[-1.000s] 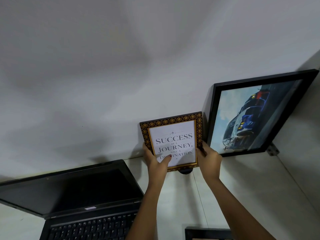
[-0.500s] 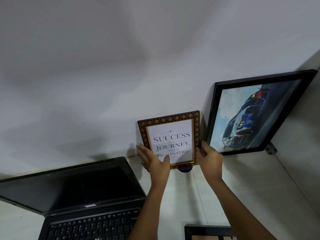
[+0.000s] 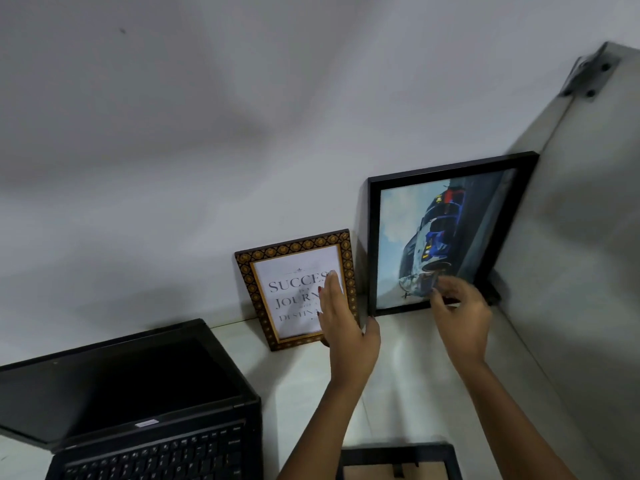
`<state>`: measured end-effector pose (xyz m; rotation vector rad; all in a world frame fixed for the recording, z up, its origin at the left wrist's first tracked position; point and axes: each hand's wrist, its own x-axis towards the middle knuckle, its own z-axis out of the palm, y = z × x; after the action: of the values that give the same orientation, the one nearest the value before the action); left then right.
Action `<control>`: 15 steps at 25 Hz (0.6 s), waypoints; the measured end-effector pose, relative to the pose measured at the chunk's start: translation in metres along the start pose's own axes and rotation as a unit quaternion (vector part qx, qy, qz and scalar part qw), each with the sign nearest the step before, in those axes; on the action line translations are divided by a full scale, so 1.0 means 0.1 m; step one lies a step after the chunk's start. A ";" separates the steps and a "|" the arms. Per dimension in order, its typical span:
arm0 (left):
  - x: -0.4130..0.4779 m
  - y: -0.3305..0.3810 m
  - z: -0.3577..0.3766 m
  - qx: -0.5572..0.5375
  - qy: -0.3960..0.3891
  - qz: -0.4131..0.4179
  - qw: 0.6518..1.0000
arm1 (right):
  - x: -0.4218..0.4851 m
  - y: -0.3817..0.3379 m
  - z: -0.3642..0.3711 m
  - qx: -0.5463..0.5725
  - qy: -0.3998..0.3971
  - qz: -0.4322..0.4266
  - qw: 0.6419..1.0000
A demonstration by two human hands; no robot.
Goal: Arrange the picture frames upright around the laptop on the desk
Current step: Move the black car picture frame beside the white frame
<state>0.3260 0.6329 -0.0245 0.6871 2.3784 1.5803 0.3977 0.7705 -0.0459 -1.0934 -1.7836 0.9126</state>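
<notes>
Both hands are raised over the back of the table and grip nothing: the left hand (image 3: 341,327) is flat with fingers extended, in front of the right side of the small frame's print, and whether it touches the glass is unclear; the right hand (image 3: 462,315) has loosely curled fingers at the lower edge of the large frame, contact also unclear. The table (image 3: 408,368) is a pale, smooth surface set into a corner of plain light-grey walls, with a metal bracket (image 3: 588,76) on the side panel high at right. An open black laptop (image 3: 138,403) sits at the left. The small ornate gold-and-brown frame (image 3: 294,292), printed "Success is a journey", stands upright, leaning against the back wall just right of the laptop. Beside it, the large black frame (image 3: 446,233) with a racing-car picture stands in the corner. Another dark frame (image 3: 398,462) lies flat at the near edge.
</notes>
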 end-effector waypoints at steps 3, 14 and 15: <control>0.11 0.19 0.16 -0.022 -0.042 0.034 0.998 | 0.27 0.12 -0.07 0.003 0.004 0.031 1.000; 0.50 0.44 0.60 -0.095 -0.001 -0.059 0.994 | 1.17 0.53 -0.23 0.004 -0.091 0.042 0.995; 0.50 0.45 0.58 -0.095 -0.011 -0.063 0.993 | 1.17 0.55 -0.25 0.000 -0.076 0.032 0.997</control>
<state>0.3186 0.7185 -0.0029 0.5028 2.1731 1.7056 0.4052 0.9020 -0.0523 -1.1126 -1.8803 1.0588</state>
